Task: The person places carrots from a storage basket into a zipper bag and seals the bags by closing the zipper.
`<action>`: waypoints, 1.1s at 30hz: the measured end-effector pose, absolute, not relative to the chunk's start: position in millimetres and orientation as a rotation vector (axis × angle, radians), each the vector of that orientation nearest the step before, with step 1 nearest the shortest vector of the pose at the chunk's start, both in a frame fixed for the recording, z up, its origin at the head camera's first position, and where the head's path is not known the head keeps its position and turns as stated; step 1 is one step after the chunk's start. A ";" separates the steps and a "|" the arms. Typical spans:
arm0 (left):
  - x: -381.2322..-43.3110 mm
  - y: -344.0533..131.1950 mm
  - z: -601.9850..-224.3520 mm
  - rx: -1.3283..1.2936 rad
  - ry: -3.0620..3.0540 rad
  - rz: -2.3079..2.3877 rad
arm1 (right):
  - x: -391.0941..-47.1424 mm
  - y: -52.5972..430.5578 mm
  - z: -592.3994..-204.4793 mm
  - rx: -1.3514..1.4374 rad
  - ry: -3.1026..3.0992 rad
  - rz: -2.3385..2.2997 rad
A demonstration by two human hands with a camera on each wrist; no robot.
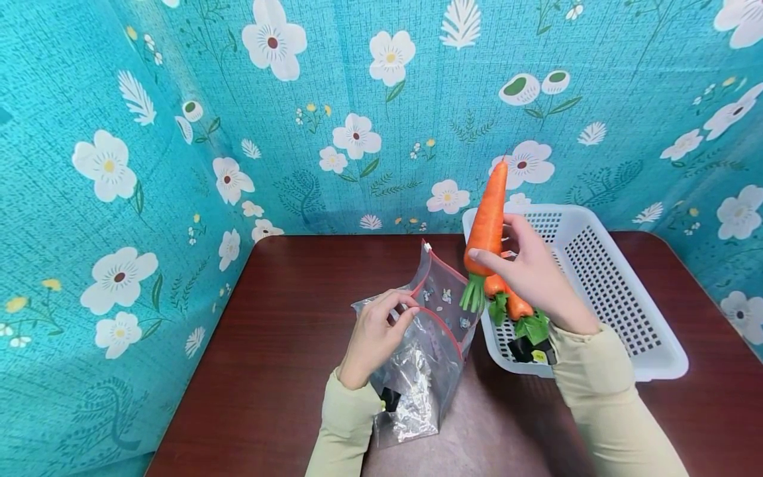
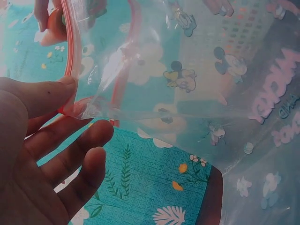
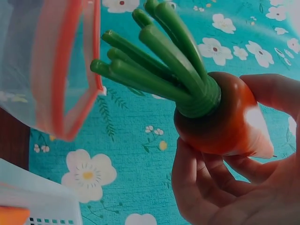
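My right hand [image 1: 542, 275] grips a large orange carrot [image 1: 489, 215] around its thick end, tip pointing up and green stem stubs hanging down. In the right wrist view those stubs point toward the red-edged mouth of a clear zip bag [image 3: 61, 70]. With thumb and fingers my left hand [image 1: 377, 331] pinches the bag's red zip edge at the left corner, and the mouth gapes open. Cartoon figures are printed on the bag [image 2: 197, 79]. The carrot's stem end overlaps the bag's right side in the head view, near the opening.
A white perforated basket [image 1: 620, 291] stands on the right of the dark red-brown table [image 1: 280, 318]. Smaller orange carrots [image 1: 517, 306] with green leaves lie in its left part, partly behind my right hand. A blue floral cloth [image 1: 334, 86] hangs behind the table.
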State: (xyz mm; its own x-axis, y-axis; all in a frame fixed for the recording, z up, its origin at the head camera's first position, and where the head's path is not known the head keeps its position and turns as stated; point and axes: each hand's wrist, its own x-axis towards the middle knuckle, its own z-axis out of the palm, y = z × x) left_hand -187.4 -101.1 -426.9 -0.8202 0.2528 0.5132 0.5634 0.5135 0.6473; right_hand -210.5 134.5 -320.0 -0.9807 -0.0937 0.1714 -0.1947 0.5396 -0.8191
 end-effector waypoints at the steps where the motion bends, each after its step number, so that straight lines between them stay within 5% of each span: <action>1: -187.1 -100.8 -426.9 -0.676 -2.403 -1.220 | -210.2 133.2 -321.2 0.259 -2.660 1.454; 33: -181.1 -93.8 -428.1 -0.670 -2.352 -1.246 | -192.6 121.4 -350.6 0.320 -2.743 1.239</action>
State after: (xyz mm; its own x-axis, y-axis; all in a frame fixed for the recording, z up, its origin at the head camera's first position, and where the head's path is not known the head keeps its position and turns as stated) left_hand -181.1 -93.8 -428.1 -0.8076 0.2263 0.5445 0.5776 0.4893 0.6534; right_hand -192.6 121.4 -350.6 -0.9711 -0.1444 0.1899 -0.2379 0.6435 -0.7275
